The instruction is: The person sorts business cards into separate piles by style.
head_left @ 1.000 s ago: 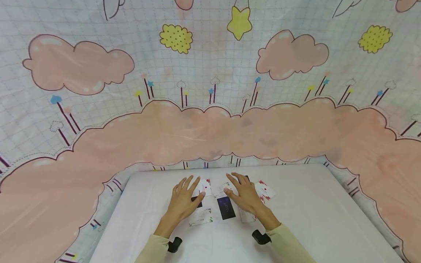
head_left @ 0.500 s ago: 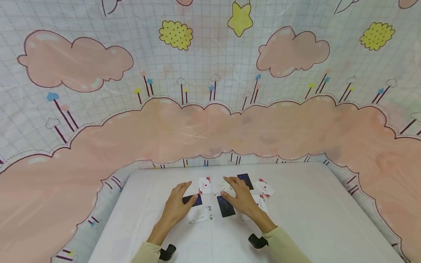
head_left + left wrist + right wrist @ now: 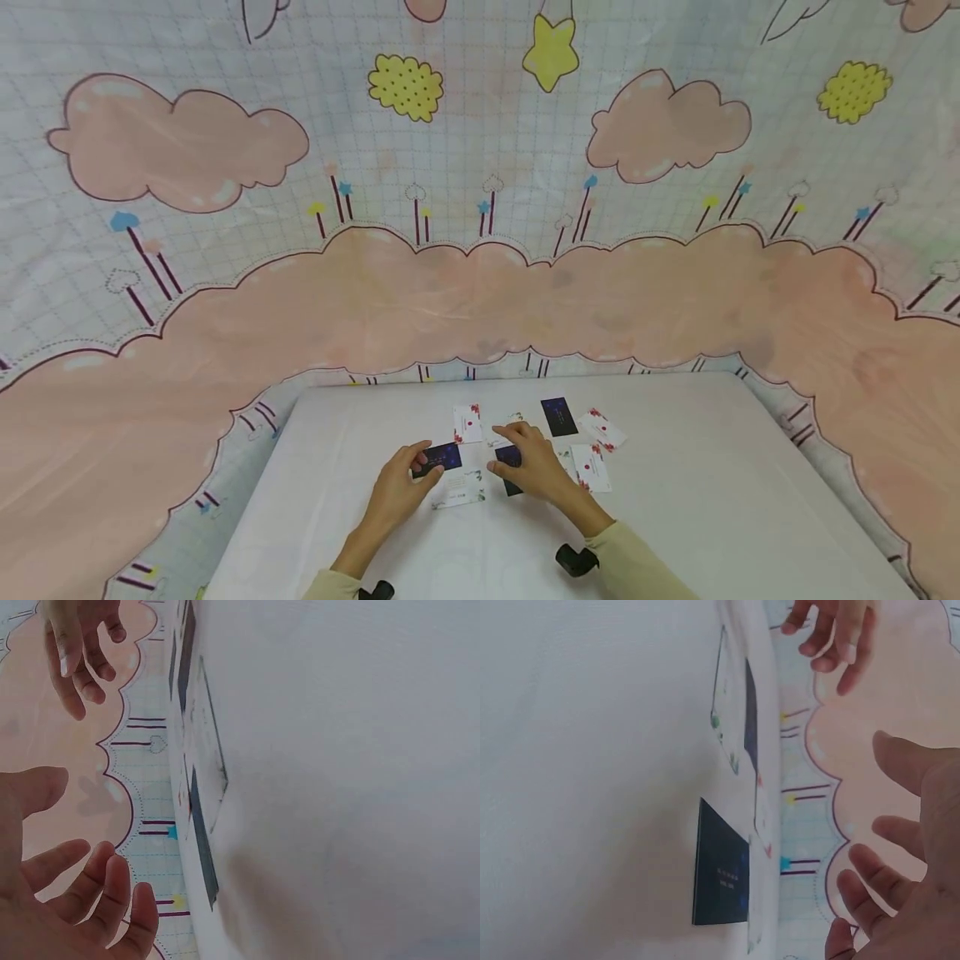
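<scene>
My left hand [image 3: 396,487] hovers beside a dark blue card [image 3: 444,457], fingers loosely bent around nothing. In the left wrist view the same hand [image 3: 82,900] appears above the table, apart from the cards. Below that blue card lies a white card with green leaves [image 3: 459,492]. Another dark blue card [image 3: 513,488] is partly covered by my right hand [image 3: 538,468], whose fingers are relaxed and hold nothing. The right wrist view has this hand [image 3: 900,870] raised above a dark card [image 3: 721,874]. A leaf-patterned card [image 3: 516,417] is mostly hidden behind the right hand.
A red-flowered white card [image 3: 467,423] lies at the back. Farther right are a dark card [image 3: 559,417] and two red-flowered cards, one outermost [image 3: 602,429] and one nearer [image 3: 591,468]. The white table [image 3: 712,500] meets a cartoon-printed backdrop [image 3: 480,308].
The left hand has drawn back to the left, uncovering the dark blue card. The right hand has moved left and nearer, exposing the dark card at the back right.
</scene>
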A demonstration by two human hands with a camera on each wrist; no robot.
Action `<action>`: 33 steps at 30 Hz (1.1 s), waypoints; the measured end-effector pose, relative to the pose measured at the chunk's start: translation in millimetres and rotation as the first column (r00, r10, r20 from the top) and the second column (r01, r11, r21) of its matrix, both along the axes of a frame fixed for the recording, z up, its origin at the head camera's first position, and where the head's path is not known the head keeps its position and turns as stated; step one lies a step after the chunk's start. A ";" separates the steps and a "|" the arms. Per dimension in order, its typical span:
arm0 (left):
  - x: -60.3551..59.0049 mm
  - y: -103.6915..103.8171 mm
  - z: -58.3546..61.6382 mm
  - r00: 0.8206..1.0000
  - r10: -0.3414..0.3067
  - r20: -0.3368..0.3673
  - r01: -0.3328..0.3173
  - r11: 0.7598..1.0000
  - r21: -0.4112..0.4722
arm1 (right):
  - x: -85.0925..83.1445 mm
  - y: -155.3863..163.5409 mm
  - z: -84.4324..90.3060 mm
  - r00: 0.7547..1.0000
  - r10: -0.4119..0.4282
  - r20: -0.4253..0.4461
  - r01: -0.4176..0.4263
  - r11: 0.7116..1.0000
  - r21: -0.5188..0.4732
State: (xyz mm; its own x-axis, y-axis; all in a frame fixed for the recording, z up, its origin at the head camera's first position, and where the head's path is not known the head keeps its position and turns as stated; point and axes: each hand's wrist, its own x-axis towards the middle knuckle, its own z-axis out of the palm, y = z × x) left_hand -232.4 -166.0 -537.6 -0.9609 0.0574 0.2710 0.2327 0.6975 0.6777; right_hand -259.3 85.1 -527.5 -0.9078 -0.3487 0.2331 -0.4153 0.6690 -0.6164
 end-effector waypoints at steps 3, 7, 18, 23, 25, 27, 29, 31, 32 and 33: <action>0.4 -1.0 -4.2 0.999 -0.015 0.030 0.015 1.000 -0.005 | 0.4 -3.0 -3.8 1.000 0.009 0.001 -0.009 0.998 0.061; -0.3 -2.8 -8.7 0.999 -0.028 0.046 0.028 1.000 -0.010 | -1.1 -8.4 -6.7 1.000 0.005 -0.005 -0.004 0.993 0.117; -2.9 -11.4 -18.4 0.982 -0.055 0.180 0.046 0.998 0.053 | -4.9 -22.3 -21.7 0.999 0.008 -0.034 -0.001 0.981 0.194; -3.5 -13.3 -21.2 0.971 -0.073 0.226 0.059 0.996 0.071 | -5.4 -27.0 -25.4 1.000 -0.010 -0.011 0.012 0.977 0.212; -3.6 -13.9 -22.1 0.968 -0.079 0.239 0.064 0.996 0.070 | -6.0 -28.3 -26.6 1.000 -0.015 0.001 0.015 0.976 0.219; -3.5 -14.3 -22.4 0.966 -0.081 0.247 0.066 0.995 0.069 | -6.7 -29.4 -28.3 1.000 -0.018 0.007 0.016 0.972 0.236; -3.0 -14.2 -22.3 0.965 -0.077 0.250 0.063 0.996 0.061 | -7.0 -30.2 -29.9 1.000 -0.019 0.014 0.015 0.969 0.247; -2.2 -14.2 -21.4 0.965 -0.075 0.251 0.064 0.997 0.050 | -6.9 -30.9 -31.5 1.000 -0.020 0.022 0.014 0.968 0.252; -1.8 -14.2 -21.2 0.965 -0.074 0.253 0.065 0.997 0.045 | -6.9 -31.2 -31.9 1.000 -0.019 0.024 0.012 0.968 0.251; -1.3 -14.1 -20.8 0.965 -0.070 0.254 0.063 0.997 0.035 | -6.7 -31.5 -32.2 0.999 -0.020 0.030 0.012 0.969 0.246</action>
State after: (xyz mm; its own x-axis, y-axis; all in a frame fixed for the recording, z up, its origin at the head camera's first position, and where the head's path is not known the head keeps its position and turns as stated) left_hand -233.7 -180.1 -558.4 -0.9926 0.1200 0.0197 0.0953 0.6673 0.7387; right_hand -266.0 53.6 -559.6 -0.9193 -0.3770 0.1131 -0.3861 0.8082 -0.4447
